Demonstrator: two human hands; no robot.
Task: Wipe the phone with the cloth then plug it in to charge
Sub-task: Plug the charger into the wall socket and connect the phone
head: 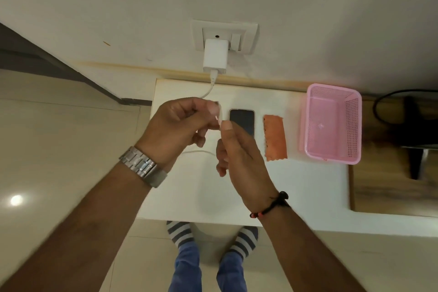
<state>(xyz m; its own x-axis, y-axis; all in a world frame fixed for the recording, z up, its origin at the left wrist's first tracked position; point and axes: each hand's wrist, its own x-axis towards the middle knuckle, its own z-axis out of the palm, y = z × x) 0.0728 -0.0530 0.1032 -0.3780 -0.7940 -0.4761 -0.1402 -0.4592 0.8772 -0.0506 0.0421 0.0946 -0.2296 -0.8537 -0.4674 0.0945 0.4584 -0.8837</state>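
Note:
A dark phone (242,123) lies face up on the white table (308,185). Just to its right lies a folded orange cloth (275,140). A white charger (215,59) sits in the wall socket (246,33), and its white cable (208,91) runs down to my hands. My left hand (175,130), with a metal watch on the wrist, grips the cable near its end. My right hand (237,154) pinches the small white plug tip (220,119) just left of the phone. Both hands hover above the table.
A pink plastic basket (331,123) stands at the right of the cloth. Beyond it is a wooden surface (391,187) with a black object and a black cord. My striped socks (180,232) show on the tiled floor below the table edge.

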